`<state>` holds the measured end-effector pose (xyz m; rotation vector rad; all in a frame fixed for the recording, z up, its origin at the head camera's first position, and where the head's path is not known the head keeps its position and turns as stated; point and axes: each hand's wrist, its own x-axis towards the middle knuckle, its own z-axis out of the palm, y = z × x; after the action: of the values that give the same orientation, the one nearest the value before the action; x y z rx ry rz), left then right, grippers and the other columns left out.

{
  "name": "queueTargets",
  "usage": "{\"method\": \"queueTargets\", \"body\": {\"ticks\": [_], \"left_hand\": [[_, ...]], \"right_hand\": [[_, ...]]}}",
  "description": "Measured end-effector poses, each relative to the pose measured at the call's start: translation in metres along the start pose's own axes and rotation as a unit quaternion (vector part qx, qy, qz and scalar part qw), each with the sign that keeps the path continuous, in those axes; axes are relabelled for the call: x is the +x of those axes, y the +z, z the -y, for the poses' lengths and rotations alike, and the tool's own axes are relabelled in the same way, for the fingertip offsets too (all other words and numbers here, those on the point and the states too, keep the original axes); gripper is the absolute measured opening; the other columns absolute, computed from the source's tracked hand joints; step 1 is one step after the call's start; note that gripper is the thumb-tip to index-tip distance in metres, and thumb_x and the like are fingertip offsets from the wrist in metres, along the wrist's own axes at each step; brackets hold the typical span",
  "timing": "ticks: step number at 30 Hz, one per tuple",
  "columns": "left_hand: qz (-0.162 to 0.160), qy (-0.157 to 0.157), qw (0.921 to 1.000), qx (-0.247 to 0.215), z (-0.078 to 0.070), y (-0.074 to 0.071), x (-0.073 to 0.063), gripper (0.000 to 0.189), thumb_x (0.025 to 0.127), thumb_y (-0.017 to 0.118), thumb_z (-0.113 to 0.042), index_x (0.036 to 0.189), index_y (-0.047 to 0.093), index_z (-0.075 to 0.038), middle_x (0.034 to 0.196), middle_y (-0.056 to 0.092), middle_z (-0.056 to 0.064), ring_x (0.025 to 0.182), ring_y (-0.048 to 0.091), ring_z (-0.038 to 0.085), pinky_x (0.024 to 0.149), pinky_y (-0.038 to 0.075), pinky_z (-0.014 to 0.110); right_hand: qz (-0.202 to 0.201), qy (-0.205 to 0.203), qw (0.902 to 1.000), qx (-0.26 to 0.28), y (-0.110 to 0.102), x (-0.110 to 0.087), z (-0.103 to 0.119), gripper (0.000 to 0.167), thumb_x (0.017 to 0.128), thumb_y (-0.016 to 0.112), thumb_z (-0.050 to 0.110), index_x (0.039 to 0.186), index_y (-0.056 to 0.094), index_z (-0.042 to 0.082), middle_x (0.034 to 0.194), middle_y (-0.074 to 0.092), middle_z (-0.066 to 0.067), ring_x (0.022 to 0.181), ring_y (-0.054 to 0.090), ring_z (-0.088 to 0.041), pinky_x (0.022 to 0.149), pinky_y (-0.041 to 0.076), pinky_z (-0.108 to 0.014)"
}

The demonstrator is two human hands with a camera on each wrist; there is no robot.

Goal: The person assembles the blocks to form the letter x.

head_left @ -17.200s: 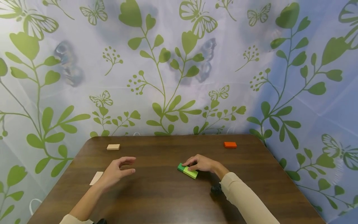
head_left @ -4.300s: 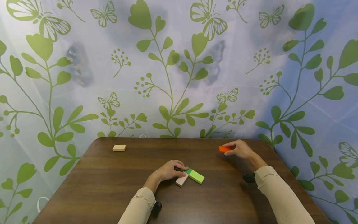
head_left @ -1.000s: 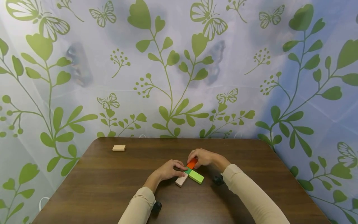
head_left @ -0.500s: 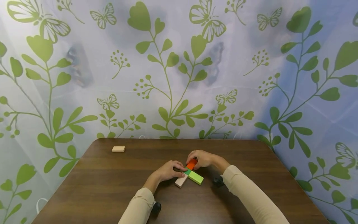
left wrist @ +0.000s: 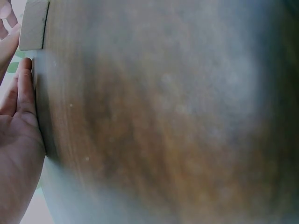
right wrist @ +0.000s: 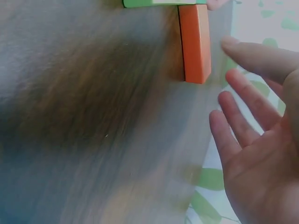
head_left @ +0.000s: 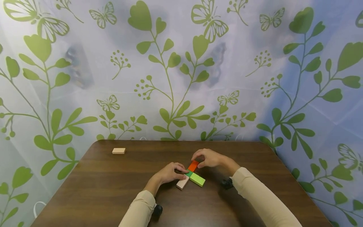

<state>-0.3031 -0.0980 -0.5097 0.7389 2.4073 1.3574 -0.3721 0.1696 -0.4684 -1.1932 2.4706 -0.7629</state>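
Note:
Near the table's middle, a small dark green block [head_left: 189, 173] touches three others. A lime block [head_left: 197, 180] lies to its near right, a pale wooden block [head_left: 182, 183] to its near left, an orange block [head_left: 193, 166] beyond it. My left hand [head_left: 168, 173] holds the pale block, thumb at its far end and a finger on the dark green one; the exact grip is partly hidden. My right hand [head_left: 210, 158] hovers beside the orange block. In the right wrist view its spread fingers are apart from the orange block [right wrist: 195, 44].
A second pale wooden block [head_left: 118, 151] lies at the table's far left. The brown tabletop [head_left: 113, 192] ends at a cloth backdrop [head_left: 170, 78] printed with leaves and butterflies, which hangs behind and along the sides.
Earlier, my right hand brought the orange block from the far right to the dark green block. It has now released it and drawn back slightly right. My left hand stays put.

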Motion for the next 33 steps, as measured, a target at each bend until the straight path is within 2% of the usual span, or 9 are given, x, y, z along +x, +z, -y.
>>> {"method": "queueTargets", "body": {"ticks": [4,12,19,25,33], "left_hand": [[-0.001,0.002,1.0000,0.007,-0.001,-0.002,0.000,0.025,0.092,0.079,-0.011,0.116,0.080,-0.005,0.128,0.064,0.009,0.125,0.052,0.036,0.107,0.039,0.059],[0.002,0.002,1.0000,0.008,0.000,-0.002,0.001,0.026,0.093,0.079,-0.012,0.117,0.079,-0.004,0.132,0.063,0.014,0.128,0.050,0.038,0.108,0.038,0.060],[0.001,0.003,1.0000,0.006,-0.002,-0.001,0.001,0.026,0.093,0.079,-0.012,0.117,0.079,-0.003,0.131,0.063,0.014,0.128,0.051,0.038,0.108,0.037,0.060],[0.002,0.004,1.0000,0.009,-0.003,-0.001,0.001,0.025,0.093,0.079,-0.011,0.117,0.079,-0.002,0.131,0.063,0.014,0.127,0.051,0.037,0.108,0.038,0.060],[0.003,0.011,0.9997,0.019,-0.004,0.000,0.001,0.026,0.093,0.078,-0.011,0.118,0.078,-0.002,0.130,0.063,0.014,0.126,0.052,0.038,0.107,0.038,0.060]], "right_hand": [[-0.012,-0.003,0.9999,-0.003,0.000,-0.006,0.005,0.035,0.094,0.078,0.011,0.128,0.071,0.006,0.137,0.062,-0.011,0.128,0.056,-0.036,0.101,0.048,-0.054],[-0.018,-0.017,0.9997,0.005,0.014,-0.017,0.010,0.040,0.096,0.076,0.017,0.134,0.068,0.004,0.142,0.059,-0.015,0.130,0.054,-0.036,0.102,0.046,-0.057],[-0.034,-0.028,0.9990,-0.004,0.028,-0.024,0.009,0.042,0.095,0.078,0.022,0.134,0.069,0.009,0.142,0.058,-0.009,0.131,0.053,-0.033,0.106,0.042,-0.058],[-0.029,-0.015,0.9995,-0.001,0.035,-0.029,0.007,0.048,0.094,0.079,0.028,0.136,0.067,0.008,0.148,0.052,-0.011,0.137,0.047,-0.035,0.109,0.036,-0.061],[-0.037,-0.026,0.9989,0.010,0.043,-0.030,0.000,0.051,0.096,0.077,0.028,0.141,0.065,0.007,0.151,0.048,-0.013,0.139,0.044,-0.036,0.109,0.037,-0.060]]}}
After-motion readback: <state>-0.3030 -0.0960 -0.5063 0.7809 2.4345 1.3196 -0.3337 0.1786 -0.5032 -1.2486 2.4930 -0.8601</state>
